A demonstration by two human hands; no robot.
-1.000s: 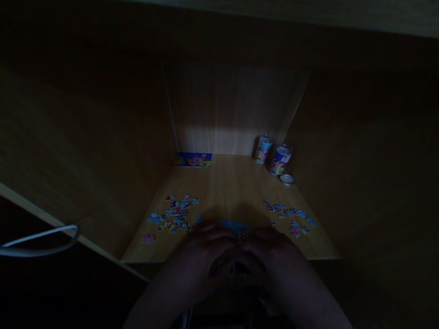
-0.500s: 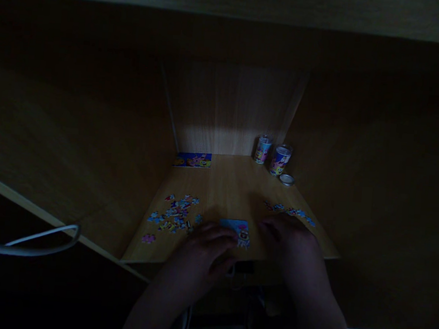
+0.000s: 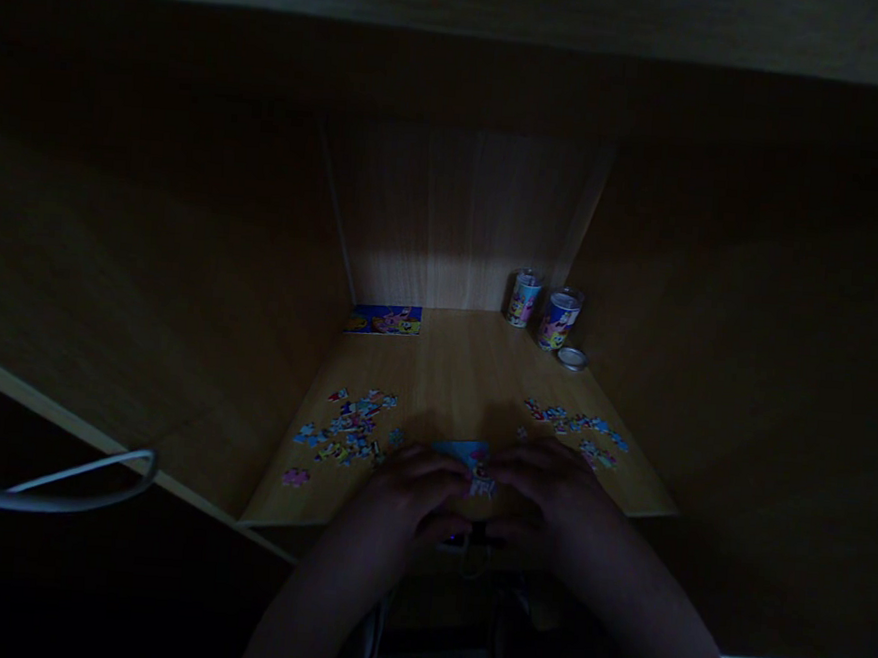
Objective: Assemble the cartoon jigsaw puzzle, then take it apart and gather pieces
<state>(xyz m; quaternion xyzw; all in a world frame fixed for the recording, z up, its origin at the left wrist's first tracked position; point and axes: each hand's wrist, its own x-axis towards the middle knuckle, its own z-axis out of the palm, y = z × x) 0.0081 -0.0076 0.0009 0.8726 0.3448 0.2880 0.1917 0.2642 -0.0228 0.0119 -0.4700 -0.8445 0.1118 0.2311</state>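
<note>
A small joined patch of blue jigsaw puzzle (image 3: pixel 471 462) lies near the front edge of the wooden desk (image 3: pixel 451 370). My left hand (image 3: pixel 412 493) rests at its left side, fingers curled with the tips at the patch. My right hand (image 3: pixel 552 487) sits at its right side, fingers bent toward the patch. The light is very dim, and whether either hand pinches a piece is hidden. A heap of loose pieces (image 3: pixel 349 428) lies left of my left hand. A second scatter of pieces (image 3: pixel 578 429) lies just beyond my right hand.
Two printed cans (image 3: pixel 541 311) stand at the back right, with a round metal lid (image 3: pixel 572 358) in front of them. A blue picture card (image 3: pixel 385 319) lies at the back left. Wooden side walls close in the desk. A white cable (image 3: pixel 44 492) loops at the lower left.
My right hand reached out to the right-hand scatter half a second ago and has come back to the joined patch. My left hand stayed by the patch.
</note>
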